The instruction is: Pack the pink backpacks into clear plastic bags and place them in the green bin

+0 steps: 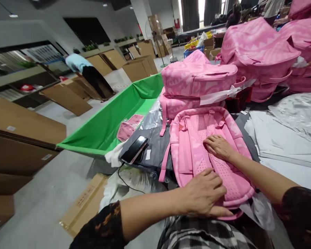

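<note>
A pink backpack [181, 148] lies flat on the table, with its padded back panel and shoulder straps facing up. My left hand [203, 193] rests on its near end, thumb apart and fingers slightly bent against the fabric. Farther up the panel, my right hand [219, 147] lies palm down across a shoulder strap, fingers together over the strap. Both hands press on the backpack from above, and their palms are hidden. Just behind it, more pink backpacks [199, 77] are stacked, with a white strip hanging across them.
A green fabric bin [93, 140] holding pink pouches in plastic stands left of the table. A black phone [134, 148] sits at the table's left edge, a cable below it. White plastic bags [287, 135] lie at right. Cardboard boxes [23, 138] and a bending person [86, 71] are farther left.
</note>
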Available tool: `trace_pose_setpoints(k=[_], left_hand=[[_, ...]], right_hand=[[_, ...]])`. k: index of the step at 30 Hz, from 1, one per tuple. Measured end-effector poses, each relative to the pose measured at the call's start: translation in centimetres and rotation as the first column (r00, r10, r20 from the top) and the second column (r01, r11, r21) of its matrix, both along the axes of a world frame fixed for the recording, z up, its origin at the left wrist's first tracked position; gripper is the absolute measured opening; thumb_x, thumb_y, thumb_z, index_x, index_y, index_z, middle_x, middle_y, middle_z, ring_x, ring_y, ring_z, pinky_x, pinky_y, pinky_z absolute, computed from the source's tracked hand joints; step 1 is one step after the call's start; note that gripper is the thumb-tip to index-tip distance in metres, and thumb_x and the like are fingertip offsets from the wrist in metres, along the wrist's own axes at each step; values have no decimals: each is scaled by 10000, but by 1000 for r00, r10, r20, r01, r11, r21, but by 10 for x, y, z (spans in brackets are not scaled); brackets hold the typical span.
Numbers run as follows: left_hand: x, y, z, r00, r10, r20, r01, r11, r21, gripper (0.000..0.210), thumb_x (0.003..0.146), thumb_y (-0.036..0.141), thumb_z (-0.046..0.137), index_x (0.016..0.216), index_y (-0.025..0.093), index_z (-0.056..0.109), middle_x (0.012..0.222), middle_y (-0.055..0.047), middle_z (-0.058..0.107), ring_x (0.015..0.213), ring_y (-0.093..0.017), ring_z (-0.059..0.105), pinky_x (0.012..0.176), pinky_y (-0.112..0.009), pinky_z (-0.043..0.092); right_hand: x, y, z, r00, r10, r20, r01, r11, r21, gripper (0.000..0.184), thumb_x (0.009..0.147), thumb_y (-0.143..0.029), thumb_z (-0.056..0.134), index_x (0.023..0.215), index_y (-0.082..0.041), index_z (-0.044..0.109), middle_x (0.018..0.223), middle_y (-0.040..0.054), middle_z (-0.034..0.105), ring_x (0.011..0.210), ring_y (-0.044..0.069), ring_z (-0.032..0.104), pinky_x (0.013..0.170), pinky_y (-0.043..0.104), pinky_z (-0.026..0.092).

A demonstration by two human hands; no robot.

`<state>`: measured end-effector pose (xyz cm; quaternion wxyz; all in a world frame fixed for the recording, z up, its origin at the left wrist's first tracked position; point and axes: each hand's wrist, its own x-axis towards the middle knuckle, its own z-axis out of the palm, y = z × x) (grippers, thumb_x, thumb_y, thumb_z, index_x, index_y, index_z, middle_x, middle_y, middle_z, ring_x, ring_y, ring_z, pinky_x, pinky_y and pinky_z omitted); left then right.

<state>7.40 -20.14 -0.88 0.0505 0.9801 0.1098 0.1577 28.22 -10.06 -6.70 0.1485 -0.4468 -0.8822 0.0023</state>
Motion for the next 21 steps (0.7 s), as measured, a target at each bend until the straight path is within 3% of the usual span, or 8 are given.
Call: trace_pose_setpoints(k=[2,6,8,11,13,17,19,21], left_hand=[[4,-4,-22,996,-25,-86,29,998,53,417,1038,497,444,834,183,626,781,-65,632,771,-215,561,852,-378,474],[12,39,-65,979,-190,-79,193,980,37,294,1007,275,471,784,194,644,734,-59,631,711,-190,560,771,-340,474],[9,54,-81,976,-216,6,216,976,4,240,969,278,520,790,201,661,772,-67,655,754,-195,577,807,-345,482],[4,58,-97,993,-70,94,74,996,-40,218,940,323,555,837,190,694,869,-97,688,895,-236,605,927,-403,483],[4,53,-99,994,71,87,-67,997,-47,215,915,320,571,919,161,716,941,-116,704,957,-254,611,1019,-448,461],[9,44,-82,930,358,79,-356,934,-42,322,929,309,555,1138,122,714,1284,-165,674,1262,-309,557,1170,-500,368],[9,43,-68,851,517,93,-514,856,-59,404,978,323,505,1293,130,669,1475,-171,569,1445,-352,417,1217,-554,303],[5,45,-54,776,625,80,-615,779,-122,559,1001,446,507,1504,203,527,1627,-166,410,1531,-414,286,1221,-661,236]], right_hand=[[-4,-1,5,999,-41,-24,41,999,-13,285,1023,-275,458,1113,-184,712,1096,118,716,1003,247,601,928,383,395],[-8,-30,24,994,-80,-69,80,997,4,319,1029,-231,396,1136,-152,686,1074,139,712,992,244,607,894,371,429],[-11,-58,36,991,111,-75,-109,994,25,291,1006,-245,427,1145,-156,667,1034,126,695,956,237,585,864,370,434],[-17,-94,45,851,526,-18,-526,851,-12,202,919,-299,534,1037,-186,653,961,84,651,883,224,522,815,373,420],[-18,-103,41,792,610,3,-610,792,-15,166,893,-300,527,968,-193,631,922,74,626,860,222,492,796,377,407],[-13,-91,21,874,484,-30,-476,868,145,171,915,-234,412,880,-206,578,833,63,586,765,216,474,712,367,376],[-12,-91,12,956,285,-70,-263,938,226,177,931,-202,394,832,-219,539,770,44,565,688,203,471,664,357,364],[-13,-103,4,987,78,-139,-40,966,257,179,952,-217,415,801,-236,509,717,29,555,632,197,492,635,359,383]])
